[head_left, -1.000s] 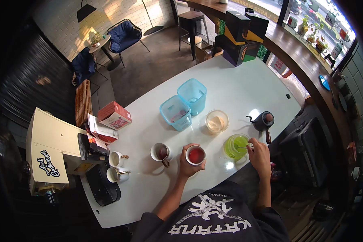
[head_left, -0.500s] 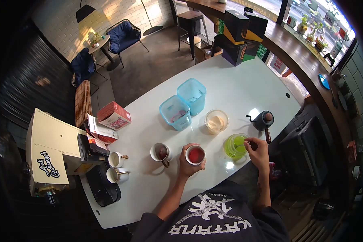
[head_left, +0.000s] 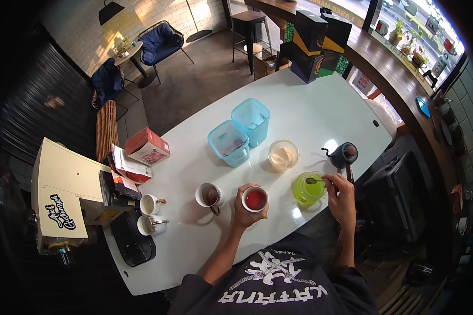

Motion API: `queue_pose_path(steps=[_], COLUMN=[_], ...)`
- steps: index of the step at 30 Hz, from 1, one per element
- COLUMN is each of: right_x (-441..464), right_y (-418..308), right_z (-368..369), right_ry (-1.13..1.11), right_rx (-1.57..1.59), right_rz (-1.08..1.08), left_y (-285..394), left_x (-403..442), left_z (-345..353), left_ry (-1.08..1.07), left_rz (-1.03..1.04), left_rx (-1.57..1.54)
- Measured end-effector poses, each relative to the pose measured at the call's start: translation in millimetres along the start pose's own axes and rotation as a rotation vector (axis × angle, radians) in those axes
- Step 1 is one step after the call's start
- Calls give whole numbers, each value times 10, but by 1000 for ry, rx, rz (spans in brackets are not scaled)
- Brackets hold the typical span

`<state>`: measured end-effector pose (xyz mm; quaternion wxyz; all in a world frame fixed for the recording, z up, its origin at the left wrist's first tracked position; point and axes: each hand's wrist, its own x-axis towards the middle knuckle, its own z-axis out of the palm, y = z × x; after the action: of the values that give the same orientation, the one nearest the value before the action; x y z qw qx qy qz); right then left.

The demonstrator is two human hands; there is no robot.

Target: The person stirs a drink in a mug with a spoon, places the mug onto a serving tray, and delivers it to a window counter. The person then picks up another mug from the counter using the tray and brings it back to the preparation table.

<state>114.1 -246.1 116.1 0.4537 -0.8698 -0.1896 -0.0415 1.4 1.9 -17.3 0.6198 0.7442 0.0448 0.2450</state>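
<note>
My left hand (head_left: pixel 243 215) is wrapped round a cup of red liquid (head_left: pixel 255 199) on the white table. In my right hand (head_left: pixel 340 195) is a small spoon (head_left: pixel 316 180), pinched by its handle, with its bowl over the open mouth of a bright green jar (head_left: pixel 306 192). What lies on the spoon is too small to tell. Left of the held cup stands another cup (head_left: pixel 209 195) with something dark red inside. A clear round container (head_left: pixel 283 155) with beige contents sits behind the green jar.
Two light-blue bins (head_left: pixel 229 143) stand farther back. A black kettle (head_left: pixel 343 154) is at the right. Two white cups (head_left: pixel 152 224), a red box (head_left: pixel 148 146) and a cream machine (head_left: pixel 63 194) are at the left. Black boxes (head_left: pixel 311 47) are stacked at the far edge.
The spoon's bowl has come up out of the green jar to its mouth, and my right hand has shifted slightly right. My left hand still holds the cup.
</note>
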Motion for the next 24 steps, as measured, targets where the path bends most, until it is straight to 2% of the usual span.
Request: queue_pose_path(steps=[6, 10, 12, 14, 17, 22, 24], right_x=[-31, -84, -98, -97, -130, -179, -187], right_y=[-7, -109, -221, -317, -381, -586, -589], right_z=[-168, -295, -285, -208, 2, 385, 504], right_ry=[73, 186, 363, 391, 262, -120, -186], right_rx=[42, 99, 312, 352, 455, 346, 332], right_rz=[-64, 22, 91, 69, 74, -39, -75], left_y=[11, -90, -98, -101, -191, -48, -24], left_x=[14, -13, -12, -3, -34, 17, 19], left_z=[5, 20, 20, 18, 4, 31, 28], left_ry=[8, 5, 13, 12, -29, 21, 34], left_rz=[10, 18, 14, 41, 13, 45, 74], left_rx=[-12, -42, -44, -26, -100, -38, -20])
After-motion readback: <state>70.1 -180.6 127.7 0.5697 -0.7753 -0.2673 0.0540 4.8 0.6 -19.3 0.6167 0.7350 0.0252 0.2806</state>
